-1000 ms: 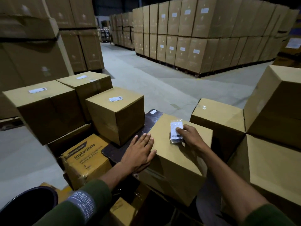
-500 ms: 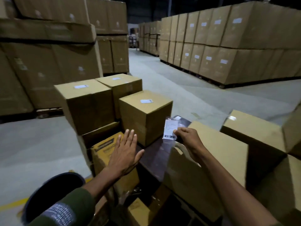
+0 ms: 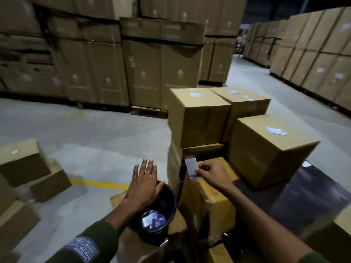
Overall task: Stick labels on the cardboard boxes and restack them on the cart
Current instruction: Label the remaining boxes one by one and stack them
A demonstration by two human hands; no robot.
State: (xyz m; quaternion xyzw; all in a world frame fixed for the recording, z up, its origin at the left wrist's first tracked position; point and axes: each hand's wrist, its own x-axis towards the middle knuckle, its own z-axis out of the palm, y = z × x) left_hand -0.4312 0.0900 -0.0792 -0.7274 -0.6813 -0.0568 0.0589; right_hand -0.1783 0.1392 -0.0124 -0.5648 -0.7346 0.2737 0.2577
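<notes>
Three stacked boxes [image 3: 199,118] at 1 o'clock are labelled. One label [image 3: 192,168] is pinched by the right hand [image 3: 212,174] fingers; the left hand [image 3: 143,184] fingers are released, so further labelling is judged outstanding.

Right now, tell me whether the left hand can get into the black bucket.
Probably yes. The left hand is open and hovers just over the black bucket rim, whose mouth is uncovered; the right hand with its label is off to the side.
</notes>
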